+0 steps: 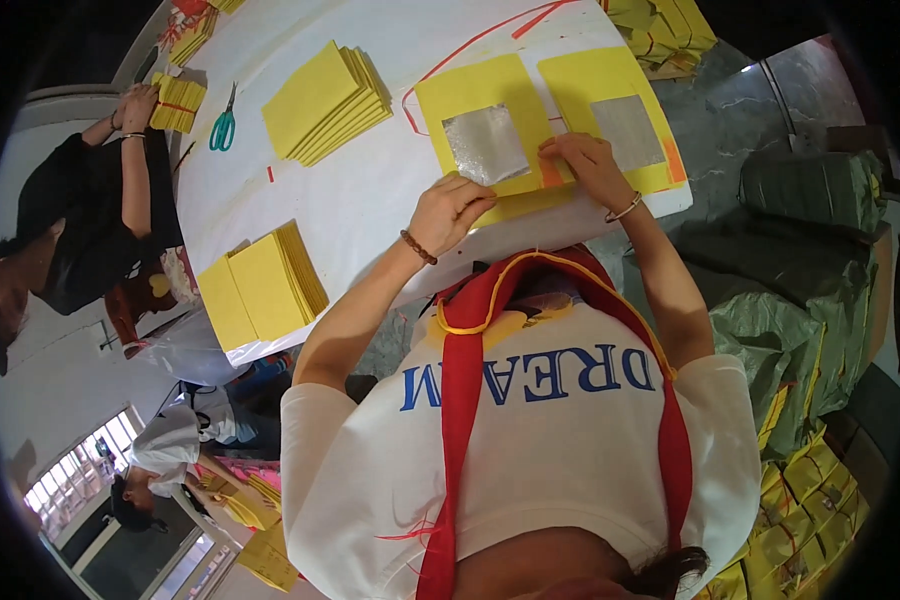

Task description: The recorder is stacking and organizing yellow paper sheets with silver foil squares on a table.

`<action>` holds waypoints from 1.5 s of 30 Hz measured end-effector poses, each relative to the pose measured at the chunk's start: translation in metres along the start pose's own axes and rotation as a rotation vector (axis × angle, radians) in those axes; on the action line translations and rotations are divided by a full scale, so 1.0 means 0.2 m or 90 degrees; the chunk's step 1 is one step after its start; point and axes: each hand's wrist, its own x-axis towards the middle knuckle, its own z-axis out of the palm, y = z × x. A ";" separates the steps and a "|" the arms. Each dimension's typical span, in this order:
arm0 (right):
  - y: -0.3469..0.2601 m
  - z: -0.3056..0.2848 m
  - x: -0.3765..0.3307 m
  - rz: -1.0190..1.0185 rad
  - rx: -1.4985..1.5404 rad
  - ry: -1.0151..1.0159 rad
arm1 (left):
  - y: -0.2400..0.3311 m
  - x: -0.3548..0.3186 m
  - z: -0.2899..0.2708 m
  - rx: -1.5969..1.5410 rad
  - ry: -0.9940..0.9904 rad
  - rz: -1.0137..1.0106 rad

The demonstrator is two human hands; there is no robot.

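Flat on the table before me lies a yellow paper sheet (440, 92) with a silver foil square (485, 143) on it. Beside it on the right is a second yellow sheet (580, 75), also with a silver square (627, 132) and an orange strip near its corner. My left hand (448, 214) pinches the near edge of the left sheet, fingers closed. My right hand (590, 168) is bent over the near edge between the two sheets, its fingertips pressed together at the paper by an orange strip (550, 172). What lies under the fingertips is partly hidden.
On the white table (365, 200) are a fanned yellow paper stack (315, 105), another stack (260, 285), teal-handled scissors (223, 130) and red ribbon (470, 40). At left, a co-worker's hands (138, 105) touch a tied yellow bundle (177, 103). Green sacks (800, 300) stand at right.
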 end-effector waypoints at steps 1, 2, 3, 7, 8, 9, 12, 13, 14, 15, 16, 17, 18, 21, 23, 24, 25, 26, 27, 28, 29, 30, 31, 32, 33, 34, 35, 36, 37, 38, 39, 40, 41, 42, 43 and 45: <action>0.00 0.00 0.00 -0.006 0.026 -0.002 | -0.01 0.00 0.00 -0.043 0.004 -0.036; -0.01 0.00 0.00 -0.005 0.025 -0.003 | -0.01 0.01 0.00 -0.085 0.009 -0.074; -0.01 0.00 0.00 0.034 0.067 -0.004 | -0.02 0.01 0.00 -0.086 0.009 -0.074; -0.04 0.00 0.01 0.061 0.106 0.013 | -0.05 0.02 0.00 -0.139 -0.020 -0.179; -0.04 0.00 0.01 0.061 0.105 0.013 | -0.05 0.02 0.00 -0.153 -0.034 -0.215; -0.03 0.00 0.01 0.081 0.124 0.007 | -0.06 0.02 0.01 -0.154 -0.034 -0.214; -0.04 0.00 0.01 0.103 0.144 -0.001 | -0.08 0.01 0.03 -0.200 -0.013 -0.219; -0.05 0.00 0.02 0.104 0.145 -0.004 | -0.08 0.01 0.03 -0.201 -0.014 -0.224; -0.04 0.00 0.01 0.104 0.144 -0.003 | -0.08 0.01 0.03 -0.203 -0.015 -0.229; -0.04 0.00 0.01 0.108 0.142 -0.005 | -0.07 0.02 0.03 -0.204 -0.016 -0.228; -0.03 0.00 0.01 0.112 0.141 -0.007 | -0.07 0.03 0.02 -0.200 -0.025 -0.236; -0.03 0.00 0.01 0.112 0.140 -0.008 | -0.07 0.03 0.02 -0.195 -0.033 -0.245; -0.04 -0.01 0.01 0.082 0.111 -0.010 | -0.07 0.03 0.02 -0.196 -0.033 -0.246; -0.04 -0.01 0.02 0.056 0.091 -0.012 | -0.09 0.03 0.02 -0.216 -0.017 -0.246; -0.04 -0.01 0.02 0.062 0.101 -0.012 | -0.11 0.04 0.02 -0.228 -0.034 -0.242; -0.03 -0.01 0.02 0.063 0.100 -0.013 | -0.11 0.04 0.02 -0.228 -0.034 -0.242; -0.03 0.00 0.01 0.064 0.098 -0.013 | -0.11 0.04 0.02 -0.232 -0.048 -0.258; -0.02 0.00 0.01 0.065 0.098 -0.012 | -0.10 0.05 0.01 -0.236 -0.063 -0.272; 0.00 0.01 0.00 0.057 0.086 -0.002 | -0.09 0.06 0.00 -0.236 -0.064 -0.271; 0.02 0.02 0.00 0.049 0.075 0.008 | -0.08 0.06 -0.01 -0.234 -0.074 -0.307; 0.07 0.03 -0.02 0.050 0.075 0.009 | -0.06 0.07 -0.02 -0.231 -0.085 -0.343; 0.10 0.03 -0.03 0.076 0.068 0.001 | -0.05 0.08 -0.02 -0.231 -0.087 -0.341; 0.14 0.03 -0.05 0.102 0.060 -0.007 | -0.05 0.08 -0.03 -0.260 -0.073 -0.371; 0.12 0.02 -0.05 0.100 0.061 -0.009 | -0.05 0.08 -0.03 -0.288 -0.055 -0.402; 0.10 0.02 -0.05 0.059 0.018 -0.022 | -0.06 0.07 -0.03 -0.288 -0.053 -0.403; 0.07 0.01 -0.05 0.017 -0.025 -0.034 | -0.10 0.06 -0.02 -0.318 -0.045 -0.399; 0.05 0.01 -0.04 0.016 -0.026 -0.035 | -0.09 0.07 -0.03 -0.347 -0.038 -0.393; 0.02 0.02 -0.04 0.020 -0.042 -0.019 | -0.09 0.07 -0.04 -0.347 -0.035 -0.393; 0.00 0.03 -0.03 0.023 -0.059 -0.003 | -0.09 0.07 -0.05 -0.327 -0.069 -0.387; -0.01 0.02 -0.03 0.021 -0.060 -0.001 | -0.07 0.07 -0.08 -0.305 -0.103 -0.377; -0.01 0.02 -0.03 0.053 -0.053 -0.017 | -0.06 0.06 -0.09 -0.304 -0.102 -0.374; -0.02 0.01 -0.02 0.085 -0.046 -0.032 | -0.06 0.04 -0.12 -0.311 -0.077 -0.230; 0.01 0.02 -0.02 0.083 -0.048 -0.033 | -0.07 0.02 -0.13 -0.317 -0.052 -0.086; 0.05 0.02 -0.02 0.092 -0.034 -0.036 | -0.08 0.02 -0.14 -0.317 -0.050 -0.085; 0.08 0.02 -0.03 0.102 -0.020 -0.038 | -0.09 0.02 -0.14 -0.129 -0.042 -0.042; 0.04 0.02 0.00 0.139 0.001 -0.061 | -0.14 0.00 -0.13 0.064 -0.023 -0.010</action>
